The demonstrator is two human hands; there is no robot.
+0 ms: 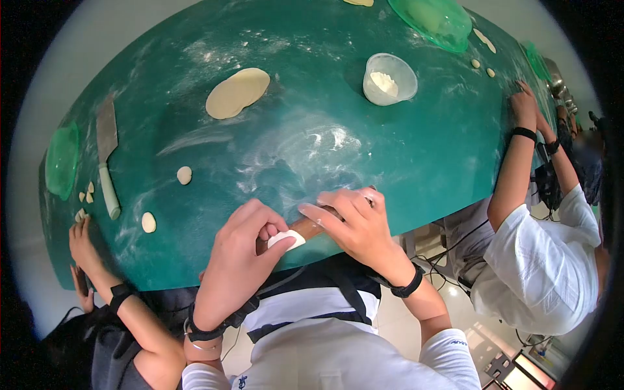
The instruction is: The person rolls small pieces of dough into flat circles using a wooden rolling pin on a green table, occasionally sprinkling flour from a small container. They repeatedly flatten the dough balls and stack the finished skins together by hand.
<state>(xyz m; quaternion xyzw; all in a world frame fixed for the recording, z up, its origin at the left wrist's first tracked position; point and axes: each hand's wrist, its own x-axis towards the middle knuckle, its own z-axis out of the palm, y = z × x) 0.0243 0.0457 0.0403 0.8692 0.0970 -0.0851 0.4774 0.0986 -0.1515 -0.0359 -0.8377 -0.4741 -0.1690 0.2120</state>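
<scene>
In the head view, your left hand [242,255] sits at the lower centre of the frame, just over the near edge of the green table [416,149]. Its thumb and fingertips are pinched on a small white dough piece [286,239], which is held at the table edge between your two hands. Just right of it, your right hand [356,224] lies palm down on a wooden rolling pin [311,227]. The fingers are stretched out over the pin rather than wrapped around it. The near end of the pin touches the dough piece.

A floury patch spreads across the table above your hands. Towards the upper left lies a stack of rolled wrappers [237,93]. A clear plastic cup of flour [389,79] stands at the upper right, with a green bowl [439,23] at the top edge beyond it. At the left lie a cleaver [106,153], a green lid [62,159] and two small dough lumps [184,175].

A co-worker's hand [81,240] rests on the table edge at the lower left. Another person in a white shirt [539,260] reaches onto the table at the far right.
</scene>
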